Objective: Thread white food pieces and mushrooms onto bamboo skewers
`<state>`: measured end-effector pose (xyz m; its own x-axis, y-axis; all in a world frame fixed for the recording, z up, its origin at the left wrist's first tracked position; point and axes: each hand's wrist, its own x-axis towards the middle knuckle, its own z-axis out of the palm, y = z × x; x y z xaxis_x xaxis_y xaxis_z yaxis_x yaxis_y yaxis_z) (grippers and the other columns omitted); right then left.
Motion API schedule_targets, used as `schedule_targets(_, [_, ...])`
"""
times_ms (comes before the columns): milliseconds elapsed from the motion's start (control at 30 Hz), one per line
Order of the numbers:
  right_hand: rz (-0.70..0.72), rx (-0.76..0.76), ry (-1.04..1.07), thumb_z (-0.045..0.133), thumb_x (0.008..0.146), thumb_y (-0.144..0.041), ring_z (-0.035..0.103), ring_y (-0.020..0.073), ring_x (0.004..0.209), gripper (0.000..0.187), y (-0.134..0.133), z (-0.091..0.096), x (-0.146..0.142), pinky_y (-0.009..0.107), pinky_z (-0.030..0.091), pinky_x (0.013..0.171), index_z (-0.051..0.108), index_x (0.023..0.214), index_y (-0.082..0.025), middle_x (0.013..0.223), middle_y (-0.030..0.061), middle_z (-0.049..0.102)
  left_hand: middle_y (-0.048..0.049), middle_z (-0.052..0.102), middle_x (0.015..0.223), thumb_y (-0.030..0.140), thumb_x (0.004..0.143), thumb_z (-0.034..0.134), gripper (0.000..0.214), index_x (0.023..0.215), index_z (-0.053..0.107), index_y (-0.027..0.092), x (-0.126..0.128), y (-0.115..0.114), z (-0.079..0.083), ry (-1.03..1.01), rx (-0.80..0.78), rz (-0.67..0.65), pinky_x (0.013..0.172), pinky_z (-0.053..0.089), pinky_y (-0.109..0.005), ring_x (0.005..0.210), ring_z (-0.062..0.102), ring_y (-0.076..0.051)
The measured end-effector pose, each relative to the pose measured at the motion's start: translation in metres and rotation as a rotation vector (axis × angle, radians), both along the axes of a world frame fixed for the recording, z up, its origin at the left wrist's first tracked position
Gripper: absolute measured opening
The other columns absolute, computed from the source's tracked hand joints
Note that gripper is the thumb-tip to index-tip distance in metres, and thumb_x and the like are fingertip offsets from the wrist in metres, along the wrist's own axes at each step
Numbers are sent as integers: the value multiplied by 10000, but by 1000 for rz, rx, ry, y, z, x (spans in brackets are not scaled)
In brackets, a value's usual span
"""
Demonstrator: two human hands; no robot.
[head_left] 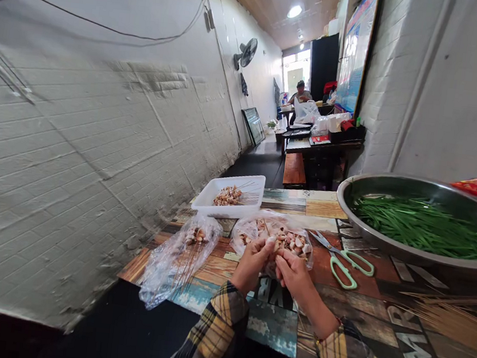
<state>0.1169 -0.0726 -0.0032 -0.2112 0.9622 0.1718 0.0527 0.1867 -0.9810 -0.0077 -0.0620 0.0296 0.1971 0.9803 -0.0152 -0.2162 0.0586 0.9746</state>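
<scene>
My left hand (253, 263) and my right hand (292, 272) meet at the near edge of an opened plastic bag of cut sausage pieces (277, 236). Both hands have their fingers pinched together around a small pale piece between them. A thin skewer cannot be made out in the hands. To the left lies a second clear bag (178, 258) with skewers inside. Behind it stands a white tray (230, 194) with finished skewers of meat. Both sleeves are plaid.
Green-handled scissors (347, 263) lie right of the bag. A large steel basin of green chives (423, 223) stands at the right. Bare bamboo skewers (451, 315) are heaped at the near right. The white brick wall runs along the left. A person sits at a far table (300, 91).
</scene>
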Motion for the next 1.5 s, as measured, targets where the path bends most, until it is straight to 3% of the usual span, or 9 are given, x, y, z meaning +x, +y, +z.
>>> schedule_targets(167, [-88,122,-69,405,944,-405,394,106,416,305,5,-5,2,229,297,431,539,759,-202,483,-62,442,50,523,570,501,609,818,431,762,618,152,11,-2,1,-114,-54,38,512,386,-206,494,471,-77])
schedule_targets(367, [-185,269,-122,404,934,-352,508,152,599,283,6,-3,1,250,393,550,540,738,-200,634,7,551,52,489,543,520,662,774,411,659,608,144,20,0,-3,-125,19,149,565,384,-211,540,463,-82])
schedule_targets(633, [-105,157,-44,401,940,-438,473,146,539,326,4,-11,-5,240,353,463,521,727,-221,556,-16,485,45,537,623,590,691,726,462,738,578,156,23,9,-10,-122,17,300,521,356,-183,548,453,-70])
schedule_targets(800, [-100,131,-33,405,944,-507,387,120,421,374,2,-8,-5,245,290,419,461,690,-239,469,-60,411,26,574,688,601,673,743,489,819,609,154,14,11,-2,-104,-16,185,524,379,-174,565,486,-73])
schedule_targets(1033, [-103,103,-101,385,958,-462,372,107,377,362,1,-1,-2,233,269,405,437,677,-240,427,-72,403,58,468,616,607,771,651,458,736,546,162,2,19,-2,-48,59,184,426,237,-177,467,328,-43])
schedule_targets(1167, [-130,102,-116,386,953,-451,387,107,358,355,3,4,1,228,283,390,481,693,-229,423,-64,434,59,463,570,597,771,647,452,694,563,160,0,25,4,43,74,150,436,258,-187,458,325,-51])
schedule_targets(1267, [-150,44,-58,397,941,-474,371,99,336,345,7,5,3,223,279,372,549,778,-210,430,-72,442,38,548,655,508,720,728,396,888,664,155,-1,28,9,139,134,150,521,363,-195,538,442,-76])
schedule_targets(1367, [-145,-21,48,391,939,-502,330,80,319,360,13,1,5,206,252,348,531,784,-208,429,-86,428,22,600,787,355,607,831,575,1122,652,174,-3,35,12,285,230,90,604,420,-207,643,523,-102])
schedule_targets(1500, [-170,-50,109,396,948,-491,290,64,310,340,21,-3,10,195,230,335,481,765,-218,432,-96,423,21,595,787,324,644,807,531,1130,648,181,-1,52,13,409,343,-39,587,409,-213,626,510,-102])
